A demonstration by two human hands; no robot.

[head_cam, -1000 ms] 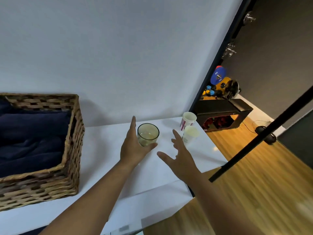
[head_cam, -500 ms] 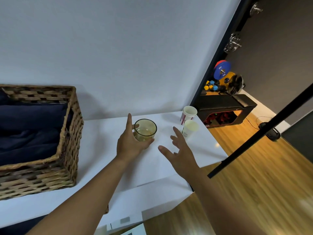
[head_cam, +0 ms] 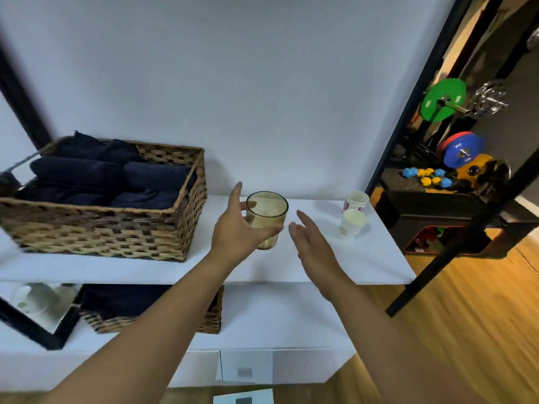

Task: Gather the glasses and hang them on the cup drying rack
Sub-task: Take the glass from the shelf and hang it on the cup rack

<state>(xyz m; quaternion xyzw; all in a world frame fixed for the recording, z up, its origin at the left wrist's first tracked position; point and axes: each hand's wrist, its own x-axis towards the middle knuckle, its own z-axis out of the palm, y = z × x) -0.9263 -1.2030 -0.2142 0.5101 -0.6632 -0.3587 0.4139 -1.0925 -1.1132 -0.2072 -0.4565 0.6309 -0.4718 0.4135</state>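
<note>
The left hand (head_cam: 239, 231) gripped an amber-tinted drinking glass (head_cam: 267, 217), thumb across its front and index finger pointing up beside the rim; whether the upright glass stood on the white shelf (head_cam: 364, 258) or was raised off it could not be told. The right hand (head_cam: 313, 246) hovered just beside the glass with fingers straight, holding nothing. Two paper cups (head_cam: 353, 215) stood near the shelf's right end, one in front of the other. To the left sat a wicker basket (head_cam: 116, 228) filled with dark blue towels (head_cam: 116, 182). A second basket (head_cam: 210, 316) showed on the shelf below. Weight plates (head_cam: 443, 99) and dumbbells (head_cam: 428, 176) lay beyond the black door frame (head_cam: 408, 106).
</note>
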